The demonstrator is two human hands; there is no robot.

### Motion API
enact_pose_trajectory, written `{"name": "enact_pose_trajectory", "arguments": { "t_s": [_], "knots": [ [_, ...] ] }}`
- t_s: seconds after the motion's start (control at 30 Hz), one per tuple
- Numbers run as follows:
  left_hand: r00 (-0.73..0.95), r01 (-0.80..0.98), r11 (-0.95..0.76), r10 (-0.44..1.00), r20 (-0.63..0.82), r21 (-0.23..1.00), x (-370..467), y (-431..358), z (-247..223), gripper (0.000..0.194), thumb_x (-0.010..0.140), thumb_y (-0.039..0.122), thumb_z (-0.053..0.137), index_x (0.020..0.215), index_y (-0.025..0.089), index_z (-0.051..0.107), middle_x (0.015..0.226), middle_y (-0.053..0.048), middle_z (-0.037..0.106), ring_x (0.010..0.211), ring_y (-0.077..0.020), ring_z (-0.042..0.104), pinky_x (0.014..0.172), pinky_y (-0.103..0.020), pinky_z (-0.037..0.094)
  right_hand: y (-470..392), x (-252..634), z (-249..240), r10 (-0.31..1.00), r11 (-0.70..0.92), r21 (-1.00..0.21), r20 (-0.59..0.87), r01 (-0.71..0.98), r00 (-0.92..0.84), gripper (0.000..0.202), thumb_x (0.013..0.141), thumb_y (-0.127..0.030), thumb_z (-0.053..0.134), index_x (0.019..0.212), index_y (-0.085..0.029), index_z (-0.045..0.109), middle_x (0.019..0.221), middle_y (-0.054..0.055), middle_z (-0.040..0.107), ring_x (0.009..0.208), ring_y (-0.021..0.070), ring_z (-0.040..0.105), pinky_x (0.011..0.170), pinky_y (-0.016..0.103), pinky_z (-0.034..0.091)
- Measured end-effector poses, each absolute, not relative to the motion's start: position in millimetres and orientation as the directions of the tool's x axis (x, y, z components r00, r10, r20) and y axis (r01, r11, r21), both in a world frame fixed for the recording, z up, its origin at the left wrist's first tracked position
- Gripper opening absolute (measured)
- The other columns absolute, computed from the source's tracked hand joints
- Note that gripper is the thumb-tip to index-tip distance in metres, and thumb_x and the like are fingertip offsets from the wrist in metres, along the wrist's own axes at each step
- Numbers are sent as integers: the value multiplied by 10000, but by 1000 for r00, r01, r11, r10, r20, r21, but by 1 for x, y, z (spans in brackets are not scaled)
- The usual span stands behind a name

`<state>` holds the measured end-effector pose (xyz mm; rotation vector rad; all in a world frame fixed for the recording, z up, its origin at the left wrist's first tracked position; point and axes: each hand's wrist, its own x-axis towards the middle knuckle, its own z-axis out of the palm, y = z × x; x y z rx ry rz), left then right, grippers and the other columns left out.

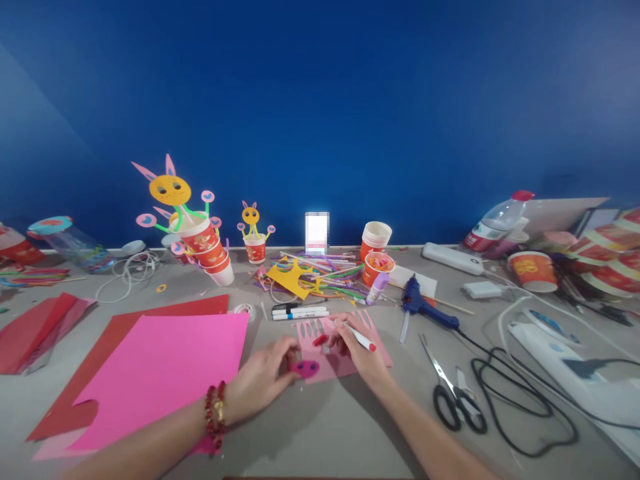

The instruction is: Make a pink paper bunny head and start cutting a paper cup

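Observation:
My left hand [273,367] pinches the edge of a magenta paper cutout [307,369] with two dark eye-like spots on it. The cutout is over the lower left of a light pink paper sheet [345,366], which has slots cut along its far side. In my right hand [355,347] is a white marker [359,337] with a red end pointing back toward me. A small red piece [320,340], perhaps the marker's cap, shows by the right fingertips; whether they grip it is unclear. More markers [301,313] lie just beyond the pink sheet.
Large pink paper [175,373] lies on the left. Scissors [453,393], a blue glue gun [425,305] and a looping black cord [525,403] are on the right. Behind are paper-cup figures [203,240], pipe cleaners [340,267], a glue stick [379,287] and stacked cups [376,237].

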<state>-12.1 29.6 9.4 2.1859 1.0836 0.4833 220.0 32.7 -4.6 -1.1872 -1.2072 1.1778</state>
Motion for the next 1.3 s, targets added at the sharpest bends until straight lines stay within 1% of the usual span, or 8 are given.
{"name": "enact_pose_trajectory", "arguments": {
  "t_s": [0.23,0.43,0.6,0.8,0.9,1.0,1.1,1.3],
  "knots": [
    [406,648,-289,914,2,705,-48,58,6,284,880,302,562,1116,228,423,803,17,615,657,-167,616,611,-271,474,28,215,-2,1000,26,-999,26,-22,-16,385,897,-558,538,959,-193,642,614,3,670,504,141,547,490,243,408],
    [441,813,-472,882,169,341,-45,55,-5,506,883,285,544,1353,177,389,951,-89,655,882,-275,643,770,-382,473,30,221,4,994,66,-997,61,-46,85,396,890,-554,547,960,-175,637,612,9,655,522,147,540,510,254,425],
    [538,809,-560,828,161,179,-30,49,19,280,923,309,506,1168,186,562,1132,-108,580,1034,-284,557,889,-431,445,34,233,12,962,181,-976,149,-125,230,417,921,-550,496,1024,-165,618,615,11,659,512,140,523,515,258,424],
    [695,670,-709,703,149,219,27,49,31,222,917,364,550,1055,197,593,1083,-74,587,1024,-262,526,897,-410,436,33,236,9,947,230,-969,202,-89,250,458,938,-555,453,959,-158,681,577,-18,550,521,127,464,509,251,374],
    [699,681,-709,704,128,181,51,57,20,131,882,249,581,979,163,599,1042,-100,599,1008,-281,529,886,-433,439,33,236,9,947,189,-980,166,-60,275,428,918,-531,504,844,-157,696,508,-50,425,481,111,371,470,245,291],
    [686,683,-699,713,142,212,61,64,12,79,884,139,526,933,154,586,985,-95,611,974,-261,549,882,-414,445,33,235,9,961,137,-985,106,-108,254,352,879,-501,567,781,-172,644,467,-74,383,431,96,327,434,237,241],
    [659,691,-676,734,161,255,58,66,10,86,929,174,480,931,166,566,956,-76,617,934,-232,569,853,-373,460,32,232,8,974,117,-978,80,-171,213,324,857,-479,586,698,-200,542,438,-96,345,392,81,289,404,221,215],
    [568,561,-557,797,205,612,46,66,8,105,942,217,477,1001,177,555,952,-65,638,893,-211,592,789,-322,468,30,227,8,983,95,-975,60,-202,171,301,850,-438,586,675,-205,508,428,-108,325,376,68,255,386,208,194]
  ]
}}
